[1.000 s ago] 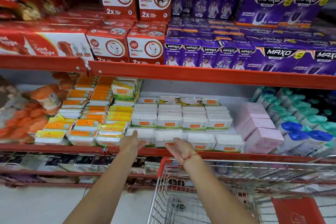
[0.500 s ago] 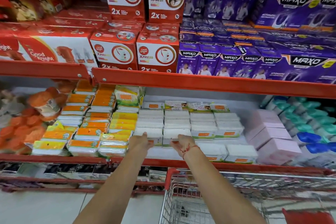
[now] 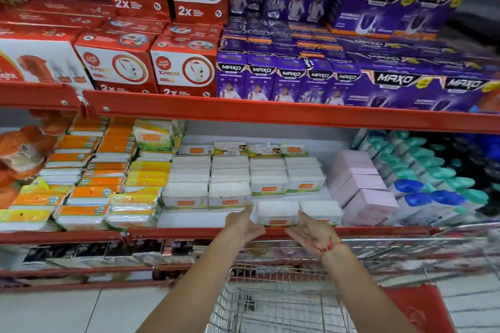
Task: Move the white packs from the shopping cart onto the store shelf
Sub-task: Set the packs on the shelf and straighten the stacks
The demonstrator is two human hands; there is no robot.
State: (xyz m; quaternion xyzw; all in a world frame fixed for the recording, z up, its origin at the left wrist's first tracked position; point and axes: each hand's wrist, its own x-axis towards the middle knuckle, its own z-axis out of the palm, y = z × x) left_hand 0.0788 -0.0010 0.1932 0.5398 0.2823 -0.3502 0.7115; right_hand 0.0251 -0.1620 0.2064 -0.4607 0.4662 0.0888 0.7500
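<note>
White packs with orange labels fill the middle of the store shelf in stacked rows. One white pack lies in the front row near the red shelf lip. My left hand has its fingertips at that pack's left side. My right hand, with a red thread at the wrist, is at the pack's right side, palm turned inward. Both hands have straight, spread fingers and grip nothing. The wire shopping cart stands below my arms, against the shelf; no white pack shows in its basket.
Orange and yellow packs lie left of the white ones, pink boxes and blue- and green-capped bottles to the right. Red and purple cartons fill the shelf above. A bare strip of shelf lies left of the front pack.
Both hands have left the two left-hand packs, which now sit further back, and moved right to flank the front-row pack. The view has shifted closer.
</note>
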